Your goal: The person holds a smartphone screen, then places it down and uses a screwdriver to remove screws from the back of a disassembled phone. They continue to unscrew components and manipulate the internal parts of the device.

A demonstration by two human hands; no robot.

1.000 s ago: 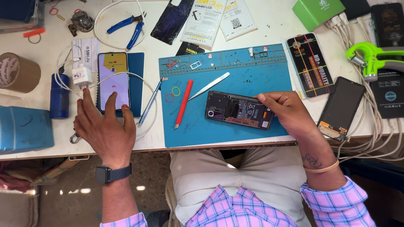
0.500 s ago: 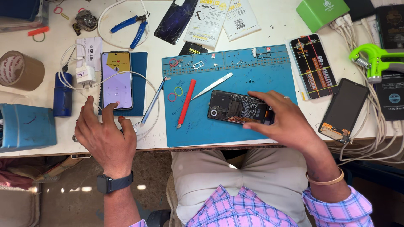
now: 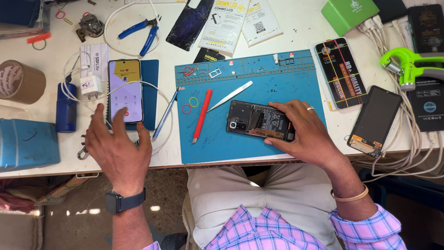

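Note:
My right hand [image 3: 307, 134] rests on the right end of an opened black phone [image 3: 256, 120] with its back cover off, lying on a blue work mat [image 3: 277, 78]. My left hand [image 3: 118, 148], with a dark watch on its wrist, hovers with fingers spread just below a lit smartphone [image 3: 125, 90] that lies on a dark blue book; one fingertip reaches the phone's lower edge. A white cable [image 3: 159, 99] loops around that phone. On the mat lie a red tool [image 3: 202, 115], metal tweezers [image 3: 230, 96] and small coloured rings [image 3: 189, 104].
Blue-handled pliers [image 3: 138, 34], a tape roll [image 3: 21, 81], a blue box [image 3: 27, 143] and a charger [image 3: 90, 85] sit at left. A black screen panel [image 3: 373, 120], a dark package [image 3: 340, 71], a green clamp [image 3: 409, 65], a green box [image 3: 349, 14] and cables crowd the right.
My left hand has lifted and moved up toward the lit phone's bottom edge. My right hand has stayed on the opened phone, which shifted slightly on the mat.

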